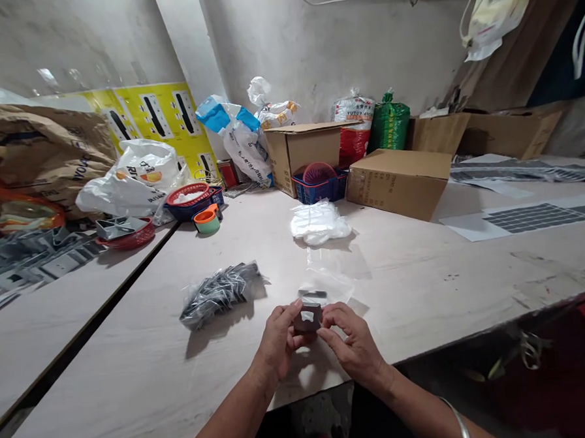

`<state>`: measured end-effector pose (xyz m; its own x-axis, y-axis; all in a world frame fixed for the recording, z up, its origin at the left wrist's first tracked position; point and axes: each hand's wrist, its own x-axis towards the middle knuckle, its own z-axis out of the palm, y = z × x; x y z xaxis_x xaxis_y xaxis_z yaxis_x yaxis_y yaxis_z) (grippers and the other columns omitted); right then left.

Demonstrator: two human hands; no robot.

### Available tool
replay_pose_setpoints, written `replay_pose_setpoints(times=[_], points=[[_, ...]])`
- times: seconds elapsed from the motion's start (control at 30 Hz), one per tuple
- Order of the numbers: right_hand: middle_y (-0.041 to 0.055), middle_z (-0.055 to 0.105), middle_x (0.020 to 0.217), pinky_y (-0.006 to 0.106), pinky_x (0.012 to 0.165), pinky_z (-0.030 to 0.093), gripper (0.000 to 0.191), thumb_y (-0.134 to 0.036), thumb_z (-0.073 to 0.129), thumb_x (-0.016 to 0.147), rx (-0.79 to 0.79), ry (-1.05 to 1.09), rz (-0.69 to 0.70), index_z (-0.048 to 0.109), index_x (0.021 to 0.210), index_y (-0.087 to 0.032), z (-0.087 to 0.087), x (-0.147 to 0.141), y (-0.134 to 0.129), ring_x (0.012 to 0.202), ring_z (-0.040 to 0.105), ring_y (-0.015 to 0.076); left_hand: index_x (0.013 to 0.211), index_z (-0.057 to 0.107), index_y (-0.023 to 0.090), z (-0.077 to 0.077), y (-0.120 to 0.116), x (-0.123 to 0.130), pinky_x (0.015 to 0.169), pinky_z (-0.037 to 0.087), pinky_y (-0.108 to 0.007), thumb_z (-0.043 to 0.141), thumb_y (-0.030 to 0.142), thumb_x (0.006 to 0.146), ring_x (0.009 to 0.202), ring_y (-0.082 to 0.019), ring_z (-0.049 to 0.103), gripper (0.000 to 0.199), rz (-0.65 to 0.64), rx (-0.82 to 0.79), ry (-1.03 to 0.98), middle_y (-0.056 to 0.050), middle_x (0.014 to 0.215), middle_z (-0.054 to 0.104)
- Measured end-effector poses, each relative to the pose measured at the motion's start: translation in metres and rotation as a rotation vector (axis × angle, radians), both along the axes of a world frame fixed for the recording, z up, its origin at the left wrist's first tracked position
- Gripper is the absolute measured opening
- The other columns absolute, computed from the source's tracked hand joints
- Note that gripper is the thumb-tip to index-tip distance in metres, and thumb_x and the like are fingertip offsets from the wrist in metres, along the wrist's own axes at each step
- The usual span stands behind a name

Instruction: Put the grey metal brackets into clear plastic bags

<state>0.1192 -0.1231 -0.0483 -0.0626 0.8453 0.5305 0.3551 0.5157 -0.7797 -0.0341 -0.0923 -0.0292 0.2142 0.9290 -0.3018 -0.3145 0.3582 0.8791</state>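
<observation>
The left hand (278,337) and right hand (353,346) grip a small dark block (307,317) by its sides, above the tabletop (414,304), leaving its pale-patched face uncovered; it looks squarish, without a clear long axis. A clear plastic bag (327,273) lies just beyond, near a bagged dark bundle (219,295).

Toward the upper right of the frame, a cardboard box (398,184) lay on the pale table (423,284), just beside a blue plastic basket (320,190). At the left, a red basket (127,239) stood near a white plastic bag (128,185), before a yellow printed sheet (157,118).
</observation>
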Motion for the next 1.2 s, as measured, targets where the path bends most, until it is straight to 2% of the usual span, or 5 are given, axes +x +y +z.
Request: replay_pose_setpoints(times=[0.17,0.4,0.7,0.97,1.2], points=[[-0.0009,0.056,0.077,0.023,0.054,0.044,0.031,-0.026,0.058,0.076,-0.257,0.072,-0.002,0.05,0.106,-0.02,-0.005,-0.003,0.002,0.064,0.052,0.0121,0.082,0.052,0.015,0.0,-0.003,0.001,0.056,0.052,-0.028,0.069,0.043,0.067,0.066,-0.015,0.06,0.035,0.034,0.04,0.102,-0.005,0.077,0.061],[-0.0027,0.051,0.06,0.022,0.053,0.035,0.013,-0.025,0.052,0.076,-0.382,0.207,0.029,0.059,0.068,-0.017,0.011,0.014,0.017,0.057,0.043,0.0099,0.083,0.054,0.014,0.001,-0.006,-0.007,0.065,0.053,-0.032,0.065,0.035,0.073,0.067,-0.013,0.059,0.026,-0.122,0.078,-0.012,-0.003,0.078,0.058],[-0.0035,0.05,0.06,0.023,0.055,0.031,0.011,-0.025,0.057,0.072,-0.564,0.348,0.174,0.061,0.071,-0.014,0.007,0.035,0.024,0.056,0.039,0.0087,0.079,0.047,0.017,-0.002,-0.009,-0.004,0.058,0.051,-0.029,0.062,0.006,0.058,0.059,-0.012,0.058,0.028,-0.164,0.143,0.087,0.003,0.068,0.055],[-0.0009,0.054,0.067,0.024,0.06,0.038,0.014,-0.026,0.052,0.08,-0.244,0.021,-0.003,0.059,0.071,-0.018,0.009,0.036,0.02,0.063,0.047,0.0122,0.076,0.042,0.02,-0.014,-0.012,0.005,0.034,0.033,-0.02,0.051,0.024,0.07,0.038,-0.012,0.05,0.012,-0.054,0.191,0.427,0.008,0.052,0.043],[0.0052,0.061,0.079,0.03,0.067,0.042,0.017,-0.015,0.046,0.082,0.16,-0.283,-0.12,0.06,0.09,-0.019,-0.005,0.035,0.017,0.074,0.053,0.0177,0.064,0.044,0.019,-0.017,-0.011,0.0,0.05,0.026,-0.022,0.042,0.011,0.066,0.047,-0.008,0.037,0.009,-0.024,0.619,0.902,0.006,0.05,0.038]])
